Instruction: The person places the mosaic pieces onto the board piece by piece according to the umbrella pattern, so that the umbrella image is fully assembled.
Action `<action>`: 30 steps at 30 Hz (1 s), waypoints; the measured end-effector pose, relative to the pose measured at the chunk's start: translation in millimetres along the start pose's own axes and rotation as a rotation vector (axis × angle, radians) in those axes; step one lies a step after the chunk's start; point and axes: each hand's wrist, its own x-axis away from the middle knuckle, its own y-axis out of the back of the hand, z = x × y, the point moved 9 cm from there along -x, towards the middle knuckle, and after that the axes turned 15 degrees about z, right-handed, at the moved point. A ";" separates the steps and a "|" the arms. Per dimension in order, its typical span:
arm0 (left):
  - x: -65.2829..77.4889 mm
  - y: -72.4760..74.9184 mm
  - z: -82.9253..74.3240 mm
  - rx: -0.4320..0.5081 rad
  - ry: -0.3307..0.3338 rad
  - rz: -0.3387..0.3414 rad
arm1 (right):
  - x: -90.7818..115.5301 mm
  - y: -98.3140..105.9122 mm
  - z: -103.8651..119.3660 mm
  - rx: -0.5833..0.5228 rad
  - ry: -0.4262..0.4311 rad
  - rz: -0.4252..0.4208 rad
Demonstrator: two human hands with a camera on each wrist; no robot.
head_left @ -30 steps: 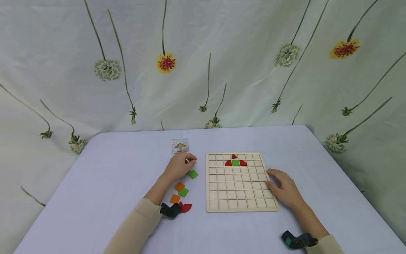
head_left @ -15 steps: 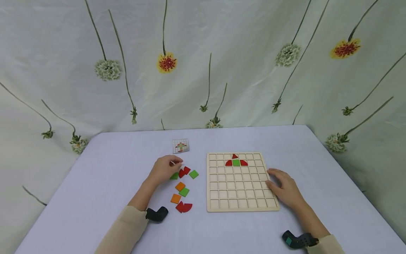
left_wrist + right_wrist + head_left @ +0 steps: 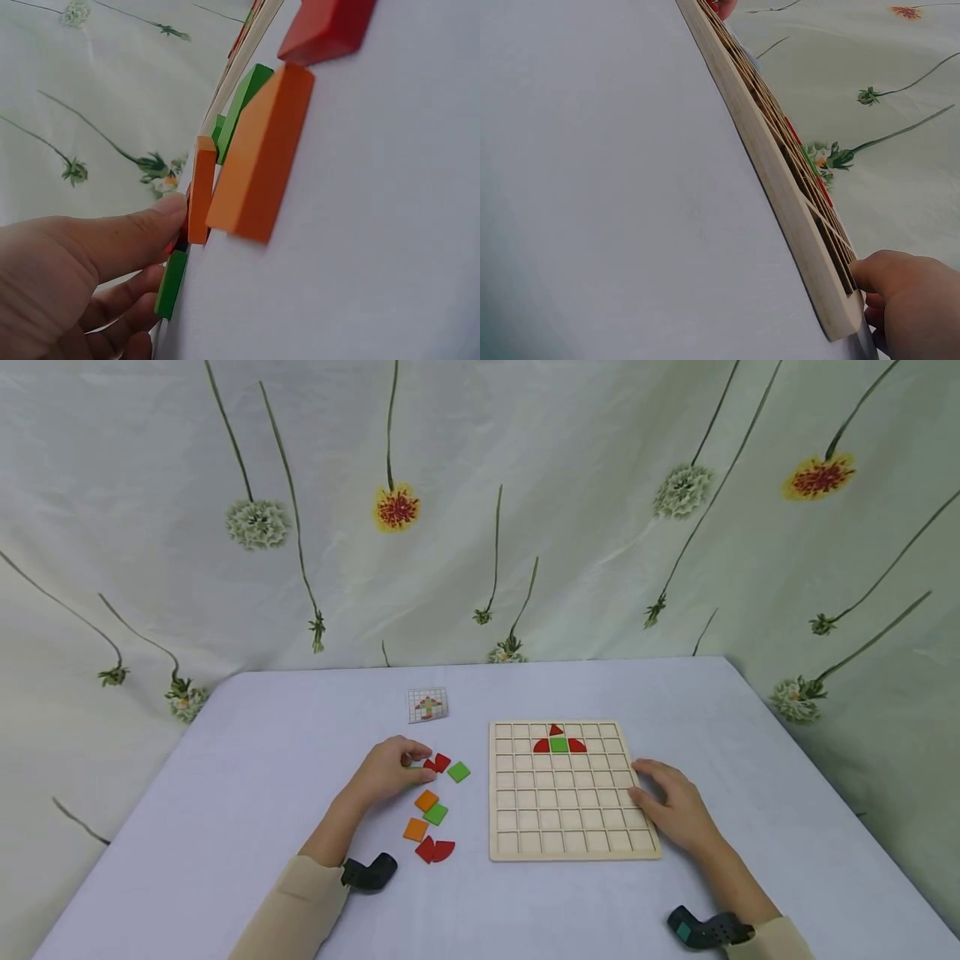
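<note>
Beside the loose tiles, my left hand (image 3: pixel 386 770) is low over the table, thumb and index finger spread around a red tile (image 3: pixel 430 766). In the left wrist view the thumb (image 3: pixel 142 236) lies against red, and a green tile (image 3: pixel 171 283) is by the other fingers; contact is unclear. A second red tile (image 3: pixel 442 763) and a green square (image 3: pixel 459 772) lie just beyond. My right hand (image 3: pixel 678 810) rests at the right edge of the wooden grid board (image 3: pixel 566 797), its thumb (image 3: pixel 881 271) touching the edge. Red tiles (image 3: pixel 556 729) surround a green square (image 3: pixel 558 744) on the board.
Nearer the front lie two orange squares (image 3: pixel 416 830), a green square (image 3: pixel 435 813) and two red tiles (image 3: pixel 443 850). A small pattern card (image 3: pixel 427 704) sits at the back. Flowered cloth (image 3: pixel 570 527) hangs behind the table.
My left hand has moved left and then down onto the red and green tiles, covering the green one that showed half a second ago. The right hand and board stay put.
</note>
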 end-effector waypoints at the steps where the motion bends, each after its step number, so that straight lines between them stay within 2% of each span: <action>1: -0.1 -0.1 -0.2 -0.004 -0.002 -0.002 | 0.0 0.1 0.3 -0.001 0.002 -0.001; 12: 1.7 -0.5 -0.5 -0.002 0.001 -0.034 | -0.6 0.3 -0.2 -0.007 0.001 0.007; 23: 2.6 -2.1 -1.1 0.095 -0.018 -0.032 | 0.6 0.7 1.0 -0.009 0.013 -0.003; 30: 1.5 -3.2 1.4 0.117 -0.021 -0.041 | 0.6 0.7 1.9 -0.011 0.012 0.001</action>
